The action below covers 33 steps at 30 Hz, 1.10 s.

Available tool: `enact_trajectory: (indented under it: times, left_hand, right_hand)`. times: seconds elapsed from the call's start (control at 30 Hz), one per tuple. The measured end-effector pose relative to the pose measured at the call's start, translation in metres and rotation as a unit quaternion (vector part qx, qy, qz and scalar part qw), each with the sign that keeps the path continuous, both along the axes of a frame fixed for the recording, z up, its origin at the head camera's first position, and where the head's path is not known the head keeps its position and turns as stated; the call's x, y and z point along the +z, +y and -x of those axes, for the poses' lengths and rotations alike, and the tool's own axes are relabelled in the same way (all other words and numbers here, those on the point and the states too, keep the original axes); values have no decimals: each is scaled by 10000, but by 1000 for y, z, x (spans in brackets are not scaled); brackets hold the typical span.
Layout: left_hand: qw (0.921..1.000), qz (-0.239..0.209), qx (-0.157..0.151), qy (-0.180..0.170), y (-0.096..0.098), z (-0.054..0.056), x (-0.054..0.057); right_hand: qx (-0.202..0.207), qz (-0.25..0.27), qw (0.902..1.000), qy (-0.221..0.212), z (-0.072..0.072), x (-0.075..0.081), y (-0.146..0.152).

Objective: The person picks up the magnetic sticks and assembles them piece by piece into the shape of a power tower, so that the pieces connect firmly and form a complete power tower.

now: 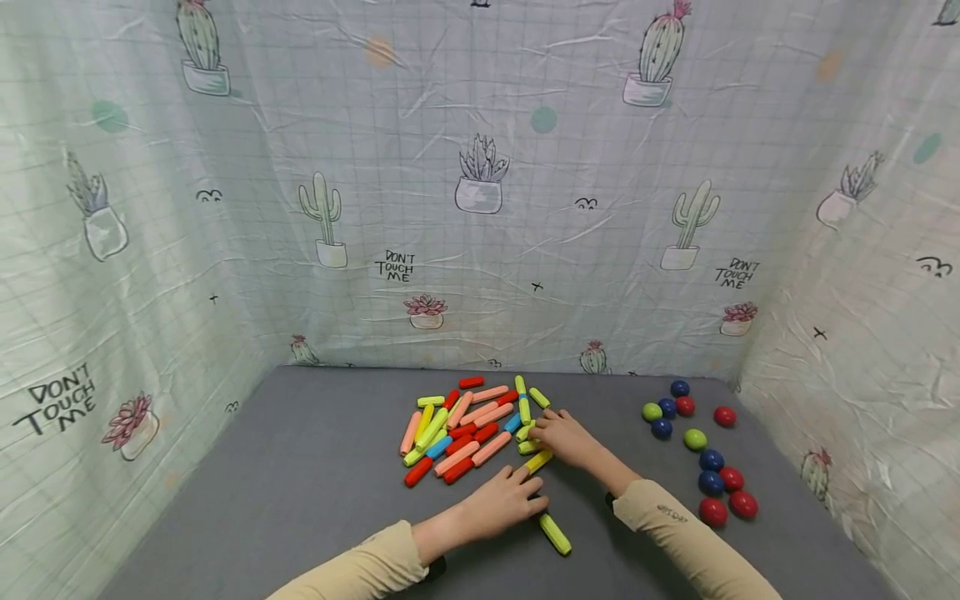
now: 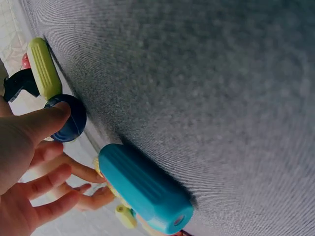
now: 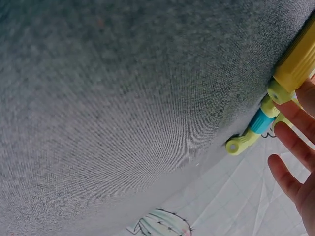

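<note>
My left hand (image 1: 501,502) hovers low over the table, fingers loosely bent, beside a yellow stick (image 1: 538,462). A yellow-green stick (image 1: 556,535) lies by its thumb. In the left wrist view, the thumb overlaps a dark blue ball (image 2: 74,123), and a ridged teal stick (image 2: 142,187) lies near the fingers; the left hand hides both in the head view. My right hand (image 1: 567,438) has its fingertips right at the yellow-green sticks (image 1: 528,447). Its spread fingers (image 3: 290,140) show in the right wrist view near the yellow stick's end.
A pile of red, pink, yellow and teal sticks (image 1: 457,433) lies left of the right hand. Several red, blue and green balls (image 1: 711,460) lie at the right. A cactus-printed sheet (image 1: 480,250) surrounds the grey table (image 1: 300,475).
</note>
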<state>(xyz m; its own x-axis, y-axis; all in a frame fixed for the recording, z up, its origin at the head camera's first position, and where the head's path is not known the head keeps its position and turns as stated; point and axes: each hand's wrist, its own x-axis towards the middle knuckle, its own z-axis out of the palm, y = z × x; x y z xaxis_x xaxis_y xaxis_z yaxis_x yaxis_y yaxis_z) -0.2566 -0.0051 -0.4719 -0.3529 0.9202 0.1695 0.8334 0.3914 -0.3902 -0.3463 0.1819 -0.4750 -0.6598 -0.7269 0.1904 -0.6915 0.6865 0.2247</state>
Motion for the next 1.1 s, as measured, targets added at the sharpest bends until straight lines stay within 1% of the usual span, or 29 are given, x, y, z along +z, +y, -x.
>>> enact_trajectory:
  times: [0.17, 0.3, 0.43, 0.57, 0.73, 0.83, 1.0, 1.1]
  left_hand:
    - [9998, 43, 148, -135, 0, 0, -2]
    - [9998, 31, 127, -126, -1, 0, -3]
    - [9999, -16, 140, 11, -1, -1, -3]
    - [9995, 13, 269, 159, -1, -2, -4]
    - [9992, -49, 306, 248, -1, -3, -5]
    - [9991, -143, 292, 277, -1, -3, -6]
    - [9989, -228, 323, 269, -1, -2, -6]
    - [9987, -273, 323, 292, -1, -2, -6]
  right_hand:
    - [8, -13, 9993, 379, -2, -1, 4]
    - [-76, 175, 9979, 619, -7, 2, 10]
    - [-19, 565, 9970, 536, -17, 6, 18]
    - [183, 805, 9955, 470, -28, 7, 27]
    - [368, 901, 9937, 562, -46, 7, 38]
    - [384, 947, 9930, 585, -56, 7, 43]
    - [340, 867, 9949, 394, -72, 9, 48]
    - [417, 763, 9958, 298, -79, 10, 48]
